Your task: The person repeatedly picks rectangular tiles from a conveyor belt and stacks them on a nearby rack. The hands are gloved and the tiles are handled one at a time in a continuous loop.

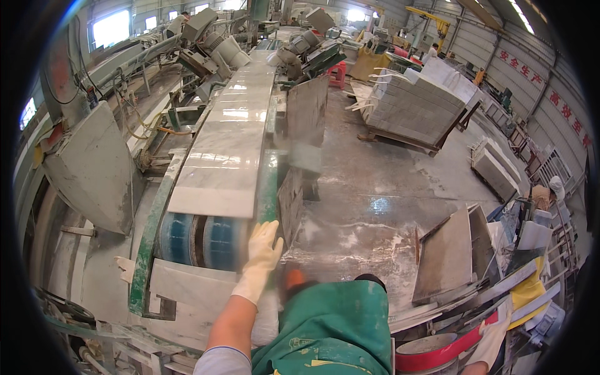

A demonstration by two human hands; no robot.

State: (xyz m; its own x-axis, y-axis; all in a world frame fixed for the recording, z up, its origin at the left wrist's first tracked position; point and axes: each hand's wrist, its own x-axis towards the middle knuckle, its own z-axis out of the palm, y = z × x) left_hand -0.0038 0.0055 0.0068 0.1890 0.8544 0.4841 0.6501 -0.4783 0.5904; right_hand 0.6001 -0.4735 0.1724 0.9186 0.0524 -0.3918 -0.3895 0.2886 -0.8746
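Looking down the line from my distant post, I get the long row of glossy white, grey-veined stone slabs (215, 184) first, running away from the person between green-painted metal rails (269, 181). Its nearest end stops short of the body, ahead of the left hand and slightly to its left, and well apart from the right hand. Next in size, a pale stack of stone blocks (406, 106) stands on the floor to the right. Over the person's lap I see a green apron (331, 312), and nearer the right hand, a tilted grey-beige stone panel (444, 253). Blue ribbed rollers (222, 240) show just below the slab end. A curved red band (431, 359) runs around a round tub at the lower right. The left hand (264, 247), in a cream rubber glove, is stretched out, fingers extended, just beside the slab's near right corner; I can't tell whether it touches. The right hand (494, 334), gloved alike, lies at the red band; whether it grips, I can't tell. For writing, I find red characters (515, 63) on the right wall and a small, faint printed mark (303, 342) on the apron.
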